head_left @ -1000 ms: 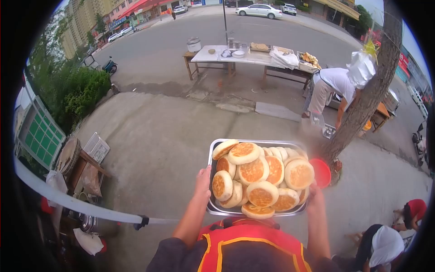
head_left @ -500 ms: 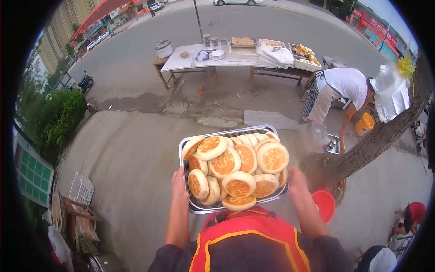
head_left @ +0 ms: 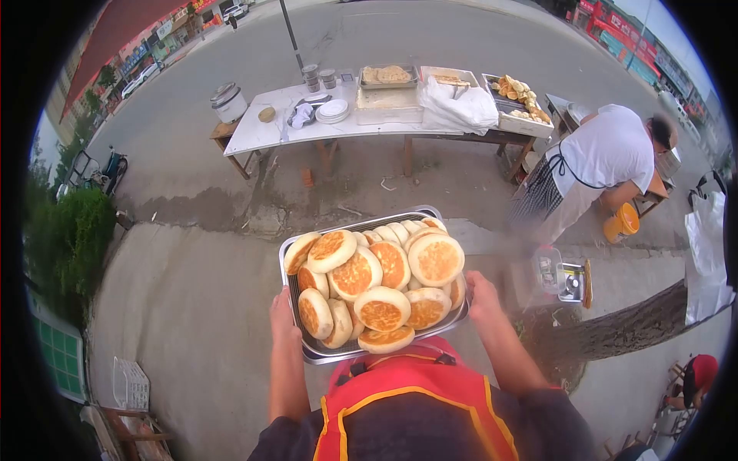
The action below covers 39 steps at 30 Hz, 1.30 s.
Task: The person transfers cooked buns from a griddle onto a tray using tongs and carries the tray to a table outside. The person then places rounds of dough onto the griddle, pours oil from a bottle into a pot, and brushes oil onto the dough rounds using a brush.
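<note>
A metal tray (head_left: 311, 357) is held level in front of my red apron, piled with several round flat breads (head_left: 382, 309) browned on top. My left hand (head_left: 284, 313) grips its left side. At the right edge, my right hand (head_left: 483, 298) holds the tray too. The fingers of both hands are partly hidden by the rim.
Ahead stands a long table (head_left: 261, 138) with plates, cans, a white cloth and food trays. A person in a white shirt (head_left: 607, 150) bends by a yellow bucket (head_left: 621, 223). A tree trunk (head_left: 615, 326) is at right, a white crate (head_left: 131, 384) at lower left.
The table now appears nearer and larger, and the tray sits further left in view. The red basin has left the view. The bending person has moved from the small metal tray to the yellow bucket.
</note>
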Motion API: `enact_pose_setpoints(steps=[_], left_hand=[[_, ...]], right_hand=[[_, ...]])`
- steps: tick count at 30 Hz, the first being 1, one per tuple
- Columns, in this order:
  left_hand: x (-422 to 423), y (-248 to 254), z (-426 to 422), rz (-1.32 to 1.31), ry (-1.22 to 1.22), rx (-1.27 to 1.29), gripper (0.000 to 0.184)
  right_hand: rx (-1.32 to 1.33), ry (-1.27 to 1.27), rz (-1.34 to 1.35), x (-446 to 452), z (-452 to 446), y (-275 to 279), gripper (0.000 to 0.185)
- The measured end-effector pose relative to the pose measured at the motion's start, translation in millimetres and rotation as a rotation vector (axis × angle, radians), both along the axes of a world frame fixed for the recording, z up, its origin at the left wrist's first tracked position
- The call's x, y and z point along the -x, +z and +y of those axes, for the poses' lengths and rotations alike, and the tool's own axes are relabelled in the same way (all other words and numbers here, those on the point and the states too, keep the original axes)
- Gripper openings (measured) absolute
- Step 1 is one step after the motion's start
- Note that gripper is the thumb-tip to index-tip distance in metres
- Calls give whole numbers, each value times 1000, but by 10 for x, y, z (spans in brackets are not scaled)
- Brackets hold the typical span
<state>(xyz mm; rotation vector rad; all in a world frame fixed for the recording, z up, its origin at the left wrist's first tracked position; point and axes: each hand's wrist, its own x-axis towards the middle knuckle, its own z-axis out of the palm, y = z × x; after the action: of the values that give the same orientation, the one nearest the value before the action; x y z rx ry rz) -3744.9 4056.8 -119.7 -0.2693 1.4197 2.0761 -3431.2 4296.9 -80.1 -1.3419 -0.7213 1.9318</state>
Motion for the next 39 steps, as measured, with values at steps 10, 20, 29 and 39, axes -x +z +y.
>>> enact_pose_setpoints(steps=[10,20,29,39], left_hand=[[2166,-430,2062,22,-57,-47,32],[4112,-557,4625,105,-251,-37,32],[5168,-116,6850,111,-76,60,35],[6888,-804,8750,338,-293,139,31]], right_hand=[[26,-41,48,2141,1893,-284,15],[-43,-26,19,3698,4426,-250,16],[-7,-17,-31,5273,6553,-191,23],[43,-111,157,6615,8231,-1139,32]])
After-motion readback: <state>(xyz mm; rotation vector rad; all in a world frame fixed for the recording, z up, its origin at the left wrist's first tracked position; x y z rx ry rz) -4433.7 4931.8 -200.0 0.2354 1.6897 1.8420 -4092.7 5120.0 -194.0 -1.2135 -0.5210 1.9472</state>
